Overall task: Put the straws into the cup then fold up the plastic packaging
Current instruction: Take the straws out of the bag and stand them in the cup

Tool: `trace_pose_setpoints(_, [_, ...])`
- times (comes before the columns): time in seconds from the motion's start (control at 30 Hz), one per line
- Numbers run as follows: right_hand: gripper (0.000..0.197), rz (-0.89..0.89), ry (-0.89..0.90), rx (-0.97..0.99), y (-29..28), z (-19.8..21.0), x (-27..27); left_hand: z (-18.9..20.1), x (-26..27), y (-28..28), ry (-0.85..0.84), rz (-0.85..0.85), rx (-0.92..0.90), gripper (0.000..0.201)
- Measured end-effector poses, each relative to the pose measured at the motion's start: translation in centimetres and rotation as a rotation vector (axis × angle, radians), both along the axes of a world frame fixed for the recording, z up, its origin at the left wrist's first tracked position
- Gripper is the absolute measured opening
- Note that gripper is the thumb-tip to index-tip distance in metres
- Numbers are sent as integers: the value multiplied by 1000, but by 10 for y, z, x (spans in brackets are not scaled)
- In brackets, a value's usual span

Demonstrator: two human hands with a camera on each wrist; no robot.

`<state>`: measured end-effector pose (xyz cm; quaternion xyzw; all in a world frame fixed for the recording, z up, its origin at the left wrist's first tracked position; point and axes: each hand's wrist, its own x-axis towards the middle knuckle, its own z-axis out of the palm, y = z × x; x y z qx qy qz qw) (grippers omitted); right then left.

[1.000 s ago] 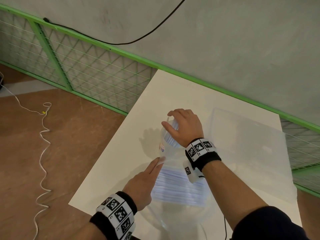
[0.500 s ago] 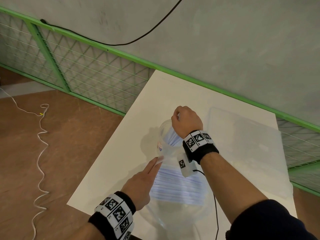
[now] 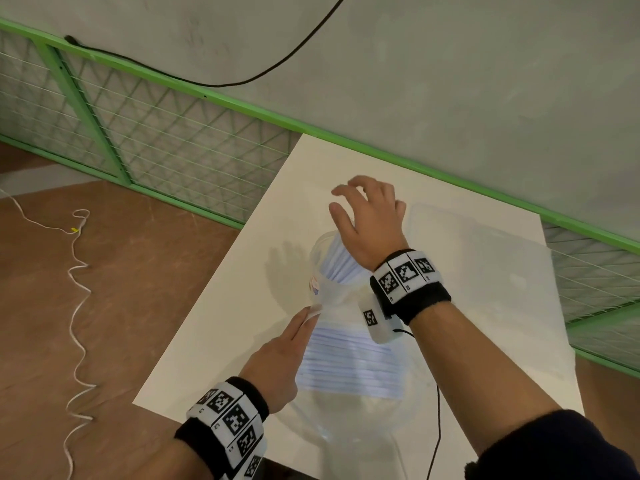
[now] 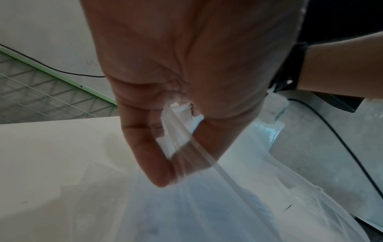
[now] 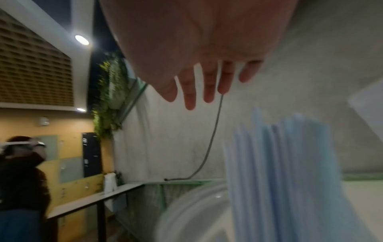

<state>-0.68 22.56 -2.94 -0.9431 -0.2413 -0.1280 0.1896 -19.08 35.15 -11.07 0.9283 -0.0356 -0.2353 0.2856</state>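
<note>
A clear plastic cup (image 3: 316,259) stands mid-table with a bundle of pale blue straws (image 3: 341,263) leaning in it. Their lower lengths lie inside the clear plastic packaging (image 3: 349,414) near the front edge. My right hand (image 3: 349,202) hovers just above and beyond the cup, fingers spread and holding nothing. In the right wrist view the straws (image 5: 279,163) rise beside the cup rim (image 5: 196,204) below the spread fingers (image 5: 207,88). My left hand (image 3: 306,317) pinches the packaging's edge beside the cup. The left wrist view shows the packaging (image 4: 182,147) between thumb and finger.
A second clear plastic sheet (image 3: 485,271) lies on the right part of the white table (image 3: 221,327). A green mesh fence (image 3: 156,140) and a grey wall stand behind. A white cord (image 3: 78,306) trails on the brown floor at left. A person stands far off in the right wrist view.
My right hand, which gripped the straw tops at the cup, has let go and lifted away with its fingers spread. The left hand keeps its pinch on the packaging.
</note>
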Motion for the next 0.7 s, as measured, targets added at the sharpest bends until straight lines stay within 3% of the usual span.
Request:
trace_pose_setpoints(0.1, [23,241,-162,169,-7,11,-47,2,0,-4,11,5,25,107])
trace_pose_setpoints(0.2, [22,383,-42,155,-20,-12,-112,1,0,-8,34,18,70,105])
trace_pose_setpoints(0.37, [26,221,312,-257,-55,-102,-175,-5,-4,-13,-6,-10,-6,109])
trace_pose_setpoints(0.53, [58,27,383,-456,-68,-151,-195,-12,-6,-21,-33,8,-33,112])
trace_pose_setpoints(0.7, [50,-61,353,-485,-63,-159,-197,-14,-6,-21,-69,-1,-103,110])
